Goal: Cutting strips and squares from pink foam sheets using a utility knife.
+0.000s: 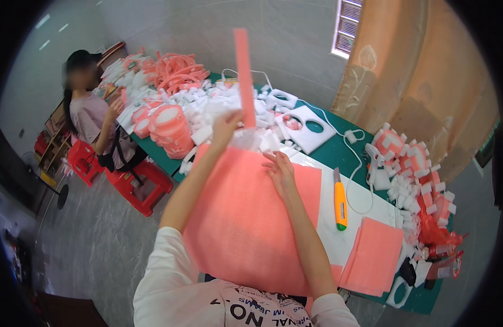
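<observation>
Far to the left of the big pink foam sheet (246,218), another person (91,117) sits on a red stool (142,191). Closer to the sheet's left side is a fat stack of pink foam rounds (172,136). Just past the sheet's far edge, the left hand (228,128) has its grip closed on a thin pink foam strip (244,76), near the low end, so the strip stands up tall. I think a light pinch is best, because soft foam can squash or bend.

The sheet lies in front of the person, on a white board (366,201) on the green desk (344,158). The right hand (281,170) rests on the sheet's far part, fingers spread, its grip open and holding nothing. Pressing down gently and flat should stop slips and wrinkles.

Right of the sheet is an orange utility knife (340,201); it's wise to keep bare arms away. Farther right are folded pink foam sheets (374,256).
</observation>
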{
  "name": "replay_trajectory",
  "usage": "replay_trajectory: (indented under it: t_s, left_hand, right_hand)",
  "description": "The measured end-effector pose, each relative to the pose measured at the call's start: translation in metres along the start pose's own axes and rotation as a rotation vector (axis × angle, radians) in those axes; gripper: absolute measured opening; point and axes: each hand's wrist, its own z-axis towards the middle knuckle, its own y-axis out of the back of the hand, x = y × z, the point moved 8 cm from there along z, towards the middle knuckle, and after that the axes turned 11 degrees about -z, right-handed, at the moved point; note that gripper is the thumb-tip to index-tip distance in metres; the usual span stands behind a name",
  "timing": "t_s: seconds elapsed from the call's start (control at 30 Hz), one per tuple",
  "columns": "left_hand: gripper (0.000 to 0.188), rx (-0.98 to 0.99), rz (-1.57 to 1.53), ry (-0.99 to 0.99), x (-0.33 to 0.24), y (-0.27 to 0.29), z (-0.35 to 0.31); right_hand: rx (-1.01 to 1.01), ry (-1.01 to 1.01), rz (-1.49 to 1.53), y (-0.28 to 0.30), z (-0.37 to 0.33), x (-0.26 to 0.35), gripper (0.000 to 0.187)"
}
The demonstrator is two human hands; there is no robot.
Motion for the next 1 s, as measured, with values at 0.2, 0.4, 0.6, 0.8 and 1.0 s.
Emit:
replay_trajectory:
  t_s: [0.2, 0.4, 0.6, 0.8, 1.0]
  left_hand:
    - [0.025, -0.21, 0.122, -0.262, -0.129, 0.134, 0.065]
    - [0.027, -0.487, 0.173, -0.288, -0.183, 0.26, 0.037]
    - [0.023, -0.78, 0.149, -0.271, -0.17, 0.351, 0.007]
    - [0.03, -0.797, 0.157, -0.334, -0.167, 0.346, 0.006]
    - [0.035, -0.927, 0.677, -1.028, -0.204, 0.182, -0.03]
  right_hand:
    - [-0.051, -0.111, 0.08, 0.013, 0.003, -0.014, 0.02]
    - [-0.03, -0.092, 0.068, 0.012, 0.001, -0.013, 0.017]
    - [-0.043, -0.08, 0.059, 0.012, -0.001, -0.012, 0.016]
    - [-0.04, -0.079, 0.049, 0.011, -0.002, -0.01, 0.015]
    - [-0.014, -0.07, 0.021, 0.008, -0.003, -0.01, 0.014]
